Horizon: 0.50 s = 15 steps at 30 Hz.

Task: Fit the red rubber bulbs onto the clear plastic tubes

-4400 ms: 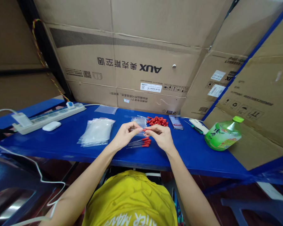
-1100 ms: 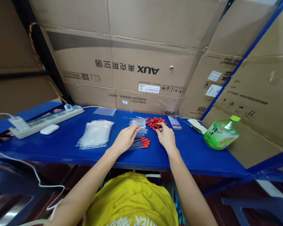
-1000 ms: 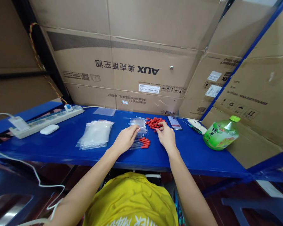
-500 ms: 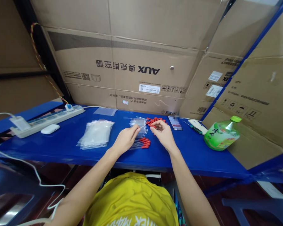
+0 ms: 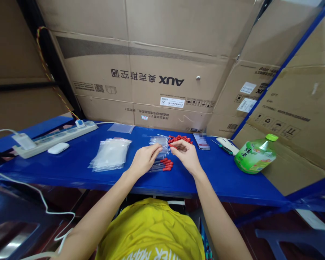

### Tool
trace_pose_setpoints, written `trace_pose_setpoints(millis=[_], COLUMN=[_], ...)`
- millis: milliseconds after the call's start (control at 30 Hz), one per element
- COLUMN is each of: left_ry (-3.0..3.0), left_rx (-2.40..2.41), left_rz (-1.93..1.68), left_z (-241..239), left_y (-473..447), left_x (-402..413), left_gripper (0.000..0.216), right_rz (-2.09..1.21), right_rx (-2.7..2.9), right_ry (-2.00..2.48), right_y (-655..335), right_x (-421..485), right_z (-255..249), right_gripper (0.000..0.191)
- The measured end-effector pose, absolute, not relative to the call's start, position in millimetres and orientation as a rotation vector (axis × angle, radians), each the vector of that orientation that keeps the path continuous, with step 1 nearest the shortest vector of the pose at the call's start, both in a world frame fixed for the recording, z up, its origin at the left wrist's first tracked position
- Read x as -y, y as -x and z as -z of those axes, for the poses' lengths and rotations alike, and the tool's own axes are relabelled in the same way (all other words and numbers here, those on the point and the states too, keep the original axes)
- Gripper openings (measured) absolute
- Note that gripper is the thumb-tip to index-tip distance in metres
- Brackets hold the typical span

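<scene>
Blue bench (image 5: 219, 178): front edge beneath both forearms (image 5: 105, 200); green plastic bottle (image 5: 256, 155) well right.
Left hand (image 5: 145, 158): fingers pinching slim clear tube (image 5: 165, 146).
Right hand (image 5: 188, 157): fingers gripping small red bulb (image 5: 172, 146) near tube's end.

Cardboard wall (image 5: 157, 54) behind blue table (image 5: 219, 177)

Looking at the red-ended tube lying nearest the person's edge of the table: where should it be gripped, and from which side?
Probably by its red end, coming from the right. That end looks thicker than the slim clear stem and points right, while the stem runs left, close to the left hand.
</scene>
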State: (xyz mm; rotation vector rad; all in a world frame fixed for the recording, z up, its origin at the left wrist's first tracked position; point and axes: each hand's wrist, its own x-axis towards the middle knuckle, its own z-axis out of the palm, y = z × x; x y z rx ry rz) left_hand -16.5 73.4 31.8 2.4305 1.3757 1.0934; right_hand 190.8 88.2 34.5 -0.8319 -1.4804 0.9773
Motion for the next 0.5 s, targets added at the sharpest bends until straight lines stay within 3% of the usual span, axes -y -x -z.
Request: trace_pose_setpoints(millis=[233,500], left_ry=[-2.365,-2.344], left_rx=[-1.132,-1.164], left_rz=[-1.305,-1.329], left_z=[-30.3,-32.2], left_y=[16.9,18.1], left_x=[-78.0,-77.1], left_gripper=[0.032,0.036], right_rz=[-0.957,-0.959], right_rx=[1.484,1.495], right_ry=[0.826,0.829], right_y=[-189.9,-190.9], right_x=[-86.9,-87.0], right_z=[-35.3,-34.5], right_gripper=[0.032,0.031])
